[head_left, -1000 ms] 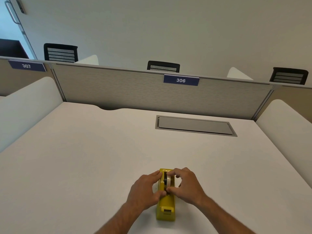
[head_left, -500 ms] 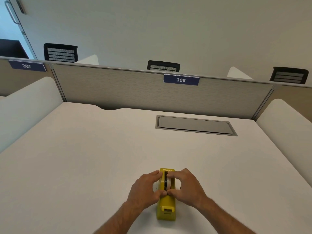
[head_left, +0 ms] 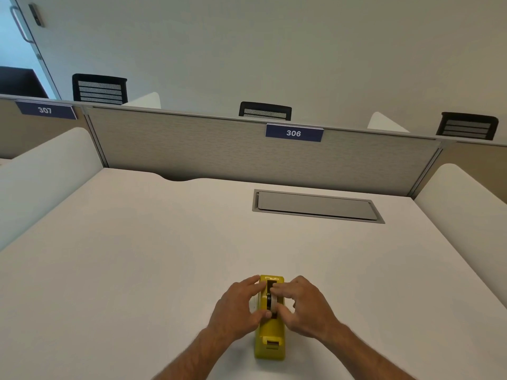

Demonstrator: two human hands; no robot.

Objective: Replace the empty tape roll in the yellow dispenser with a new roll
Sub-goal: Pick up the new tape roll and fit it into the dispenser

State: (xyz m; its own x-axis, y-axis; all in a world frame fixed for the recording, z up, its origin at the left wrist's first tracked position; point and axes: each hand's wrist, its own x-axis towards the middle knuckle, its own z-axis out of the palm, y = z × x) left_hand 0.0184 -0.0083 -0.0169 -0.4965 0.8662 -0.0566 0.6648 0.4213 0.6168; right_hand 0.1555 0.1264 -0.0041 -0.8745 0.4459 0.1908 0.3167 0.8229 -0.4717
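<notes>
Left hand (head_left: 238, 307) curled against left side of yellow dispenser (head_left: 270, 335), thumb at the well's near edge, fingers over the far top. Right hand (head_left: 307, 308) pinching thumb and forefinger on the tape roll (head_left: 271, 300), white with dark core, seated upright in the dispenser's well. Dispenser flat on white table (head_left: 137, 256), near front edge, cutter end toward the person. Grey recessed hatch (head_left: 315, 205) well beyond. Partition with sign 306 (head_left: 293, 133) at the back.
</notes>
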